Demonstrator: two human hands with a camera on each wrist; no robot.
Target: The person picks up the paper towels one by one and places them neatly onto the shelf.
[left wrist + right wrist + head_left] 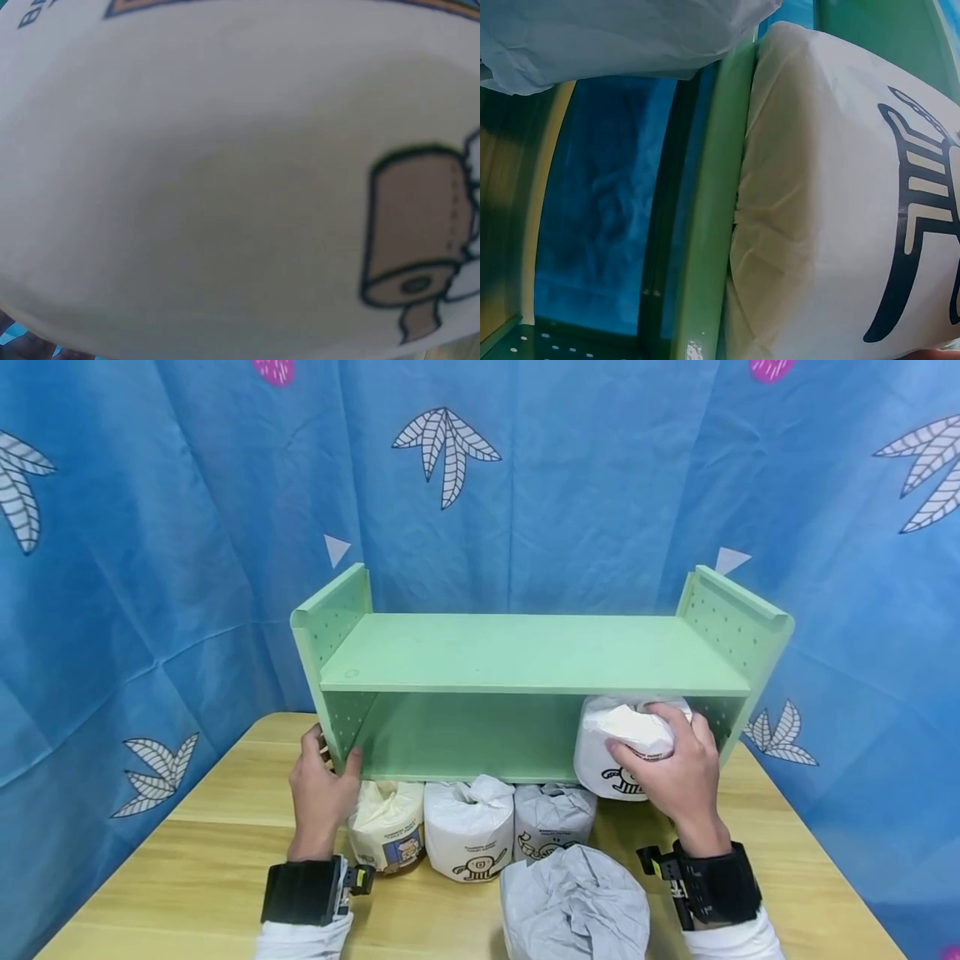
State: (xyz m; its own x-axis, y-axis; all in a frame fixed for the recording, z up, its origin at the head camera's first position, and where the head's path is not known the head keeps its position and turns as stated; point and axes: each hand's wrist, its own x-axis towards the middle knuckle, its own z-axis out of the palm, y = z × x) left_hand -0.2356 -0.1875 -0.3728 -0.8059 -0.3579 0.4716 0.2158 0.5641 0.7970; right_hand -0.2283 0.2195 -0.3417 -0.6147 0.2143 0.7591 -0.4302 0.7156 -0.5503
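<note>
Blue leaf-print fabric fills the background of the head view, behind a wooden tabletop (210, 860) that carries a green two-tier shelf unit (525, 656) at frame centre.

**Step in hand.** The right hand (678, 777) holds a white wrapped toilet-paper roll (622, 752) at the right end of the shelf unit's lower compartment, lower right of centre. The roll sits partly under the upper board, at the front edge of the opening. By judgement, it is in the course of being set into that compartment.

**Grip state.**
- Right hand: fingers curl over the top and front of the roll, clamped on its wrapper. The right wrist view shows the same roll (840, 202) pressed against a green shelf edge (716, 210).
- Left hand (322, 785): fingers and thumb wrap the lower front edge of the shelf unit's left side panel, apparently steadying it. The left wrist view is filled by a cream wrapped roll (225, 187) with a printed roll drawing; no fingers are visible there.

**Other items.** Three wrapped rolls stand in a row in front of the shelf unit: the cream roll (386, 827), a white roll (468, 827) and a grey-white roll (553, 820). A grey wrapped roll (573, 902) lies at the bottom edge.

**Next move, by judgement.** The held roll needs pushing further back until it is fully in, with the shelf unit kept from sliding.
</note>
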